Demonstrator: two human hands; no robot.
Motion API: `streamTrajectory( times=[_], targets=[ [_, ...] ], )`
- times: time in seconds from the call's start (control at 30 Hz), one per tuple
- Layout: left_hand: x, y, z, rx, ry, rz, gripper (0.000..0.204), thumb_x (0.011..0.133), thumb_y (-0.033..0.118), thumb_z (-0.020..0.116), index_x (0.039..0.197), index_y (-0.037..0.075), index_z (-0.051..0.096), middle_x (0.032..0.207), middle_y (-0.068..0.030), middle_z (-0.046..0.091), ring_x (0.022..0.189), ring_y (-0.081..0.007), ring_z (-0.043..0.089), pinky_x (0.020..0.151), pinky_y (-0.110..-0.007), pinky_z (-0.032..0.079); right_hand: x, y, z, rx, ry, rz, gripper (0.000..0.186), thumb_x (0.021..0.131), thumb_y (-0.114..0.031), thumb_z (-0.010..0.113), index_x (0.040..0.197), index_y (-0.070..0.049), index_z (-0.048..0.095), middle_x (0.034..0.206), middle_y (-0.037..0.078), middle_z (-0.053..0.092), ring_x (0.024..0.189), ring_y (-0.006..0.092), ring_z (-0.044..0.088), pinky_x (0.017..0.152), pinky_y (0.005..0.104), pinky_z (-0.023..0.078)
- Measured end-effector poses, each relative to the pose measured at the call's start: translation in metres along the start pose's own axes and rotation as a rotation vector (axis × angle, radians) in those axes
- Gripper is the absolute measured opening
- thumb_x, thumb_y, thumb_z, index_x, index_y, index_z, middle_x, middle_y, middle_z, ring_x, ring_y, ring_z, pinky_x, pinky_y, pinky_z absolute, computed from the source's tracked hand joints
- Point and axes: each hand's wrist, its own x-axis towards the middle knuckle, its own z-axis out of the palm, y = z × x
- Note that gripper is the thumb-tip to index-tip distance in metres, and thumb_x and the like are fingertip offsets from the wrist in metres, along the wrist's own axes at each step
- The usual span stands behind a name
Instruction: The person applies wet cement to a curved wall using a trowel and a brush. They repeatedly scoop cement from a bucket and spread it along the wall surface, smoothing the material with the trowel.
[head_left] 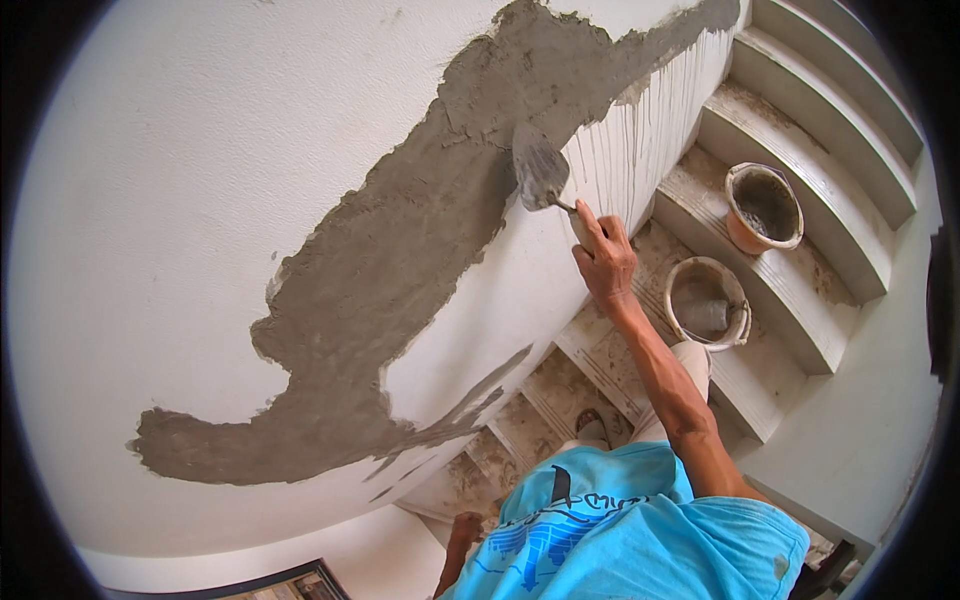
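Note:
My right hand (605, 250) grips the handle of a metal trowel (540, 165), whose mortar-smeared blade is at the edge of a large irregular patch of wet grey mortar (370, 300) on the white curved wall (170, 200). Thin grey drips (650, 130) streak the wall right of the blade. Low beside my blue shirt, my left hand (467, 532) has curled fingers; whatever it may hold is hidden. To the right of my right arm are two buckets: an orange one (750, 228) with grey mortar inside and a pale one (678, 330) with a grey cylindrical object in it.
Curved stair steps (780, 310), dusty and stained, climb to the upper right, bearing the buckets and bounded by a pale side surface (880, 380). My sandalled foot (590, 425) stands on a lower step. A dark-framed item (300, 575) shows at the bottom left.

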Motion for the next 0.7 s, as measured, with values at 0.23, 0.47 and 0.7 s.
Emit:
streamTrajectory(
  times=[0.23,0.47,0.7],
  targets=[
    [-0.005,0.025,-0.005,0.026,0.021,0.029,0.029,0.093,0.02,0.059,0.107,-0.004,0.067,0.073,-0.0117,0.061,0.06,-0.0223,0.062,0.05,-0.04,0.06,0.017,-0.001,0.013,-0.043,0.026,-0.026,0.082,0.062,0.004,0.072,0.137,-0.027,0.061,0.085,0.003,0.051,0.077,0.0189,0.058,0.061,0.0345,0.052],
    [0.002,0.006,-0.004,-0.06,0.009,-0.001,0.028,0.093,0.021,0.058,0.105,-0.004,0.066,0.075,-0.0119,0.061,0.061,-0.0221,0.062,0.051,-0.042,0.062,0.003,-0.007,0.003,0.032,0.003,-0.007,0.082,0.063,0.004,0.071,0.138,-0.028,0.06,0.084,0.003,0.05,0.075,0.0189,0.057,0.06,0.0348,0.052],
    [0.001,0.022,-0.004,0.076,0.03,0.047,0.029,0.095,0.023,0.058,0.104,-0.003,0.066,0.075,-0.0111,0.061,0.063,-0.0219,0.063,0.053,-0.042,0.062,0.003,-0.013,0.015,-0.002,-0.012,-0.05,0.081,0.063,0.005,0.07,0.137,-0.027,0.061,0.085,0.003,0.05,0.078,0.0184,0.059,0.059,0.0349,0.053]
  ],
)
